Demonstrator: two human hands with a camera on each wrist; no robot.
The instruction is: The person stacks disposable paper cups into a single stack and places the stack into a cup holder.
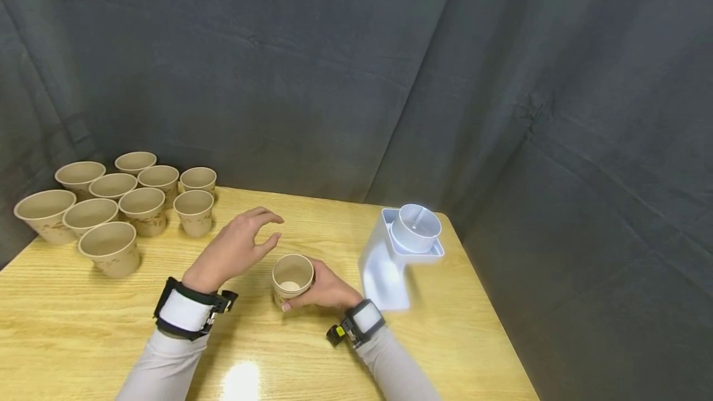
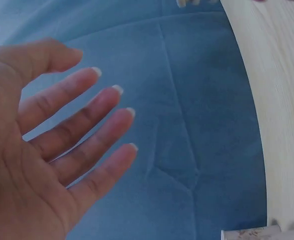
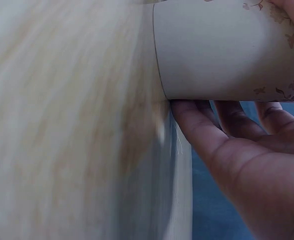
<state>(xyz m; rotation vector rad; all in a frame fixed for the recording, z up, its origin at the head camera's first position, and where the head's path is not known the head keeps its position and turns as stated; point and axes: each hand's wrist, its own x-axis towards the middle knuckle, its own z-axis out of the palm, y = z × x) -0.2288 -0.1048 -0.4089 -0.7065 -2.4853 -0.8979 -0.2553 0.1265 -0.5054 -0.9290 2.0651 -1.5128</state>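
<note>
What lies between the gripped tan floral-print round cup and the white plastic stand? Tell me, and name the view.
The right hand, gripping the tan cup, and bare yellowish wooden tabletop lie between cup and white stand in the head view.

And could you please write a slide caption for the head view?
Right hand gripping a floral-print paper cup, left hand empty nearby, more paper cups at left, white plastic stand at right.

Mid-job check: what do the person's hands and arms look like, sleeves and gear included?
The left hand and right hand are ungloved. Pale sleeves cover the forearms. Each wrist wears a black strap with a white panel and a small black device; the right one shows a yellow mark.
</note>
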